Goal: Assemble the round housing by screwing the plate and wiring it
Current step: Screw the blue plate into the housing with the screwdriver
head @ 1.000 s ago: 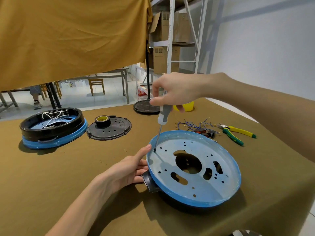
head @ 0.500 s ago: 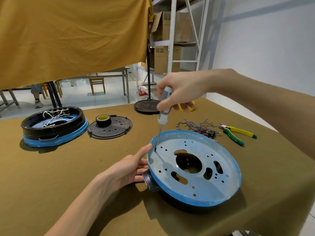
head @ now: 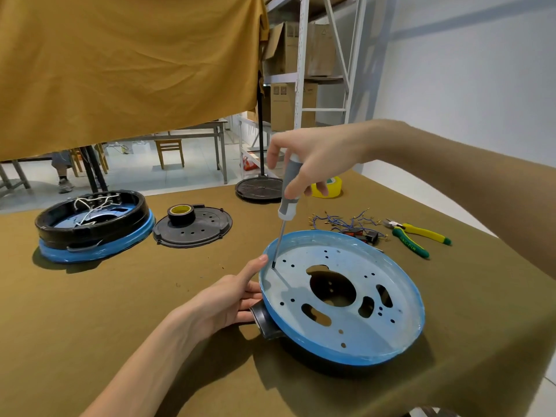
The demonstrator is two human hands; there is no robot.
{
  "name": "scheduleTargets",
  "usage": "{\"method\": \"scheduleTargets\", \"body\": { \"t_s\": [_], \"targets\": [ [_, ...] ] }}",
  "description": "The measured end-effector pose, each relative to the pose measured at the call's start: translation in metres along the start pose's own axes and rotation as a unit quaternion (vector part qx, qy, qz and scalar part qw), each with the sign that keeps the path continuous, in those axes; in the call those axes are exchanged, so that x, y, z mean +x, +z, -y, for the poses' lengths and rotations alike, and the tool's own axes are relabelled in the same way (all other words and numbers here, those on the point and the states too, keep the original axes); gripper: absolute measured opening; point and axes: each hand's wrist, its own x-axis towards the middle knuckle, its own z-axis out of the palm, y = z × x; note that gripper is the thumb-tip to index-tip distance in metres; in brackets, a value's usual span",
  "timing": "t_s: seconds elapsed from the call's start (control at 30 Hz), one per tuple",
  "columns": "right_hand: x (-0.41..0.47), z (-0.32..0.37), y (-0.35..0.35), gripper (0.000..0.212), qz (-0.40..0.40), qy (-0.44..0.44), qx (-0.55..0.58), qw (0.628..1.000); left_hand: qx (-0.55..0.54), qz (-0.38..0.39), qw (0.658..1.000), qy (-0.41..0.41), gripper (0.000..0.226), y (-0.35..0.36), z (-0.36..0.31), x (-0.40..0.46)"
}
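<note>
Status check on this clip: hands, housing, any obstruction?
Right hand grips screwdriver, tip down at the plate's left edge. Left hand steadies the round housing at its rim. Nothing blocking the plate.

Right hand (head: 316,158) gripping screwdriver (head: 287,203) upright, tip on plate (head: 346,299), left hand (head: 228,302) steadying round housing (head: 355,358) rim
</note>
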Motion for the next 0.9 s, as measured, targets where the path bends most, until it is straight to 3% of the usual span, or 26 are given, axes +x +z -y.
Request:
{"method": "scheduleTargets", "body": {
  "t_s": [0.1,0.17,0.27,0.33,0.5,0.9],
  "targets": [
    [0.002,0.001,0.005,0.031,-0.031,-0.001,-0.034,0.999,-0.007,-0.002,1.0,-0.001,0.107,0.001,-0.002,-0.002],
    [0.003,0.0,0.01,0.033,-0.055,0.002,-0.064,0.996,-0.009,-0.002,1.0,-0.004,0.104,0.001,-0.002,-0.003],
    [-0.001,0.001,0.005,0.046,-0.012,-0.011,0.003,1.0,-0.01,-0.007,1.0,-0.004,0.103,0.002,-0.002,-0.004],
    [-0.002,0.001,0.003,0.044,-0.013,-0.026,0.025,0.999,-0.014,-0.011,1.0,-0.003,0.103,0.002,-0.002,-0.004],
    [0.001,0.003,0.007,0.026,-0.054,-0.021,-0.078,0.995,-0.019,-0.014,1.0,-0.01,0.099,0.004,-0.003,-0.006],
    [0.003,-0.004,0.009,0.029,-0.056,-0.062,0.025,0.996,-0.048,-0.032,0.998,-0.012,0.092,0.008,-0.007,-0.011]
  ]
}}
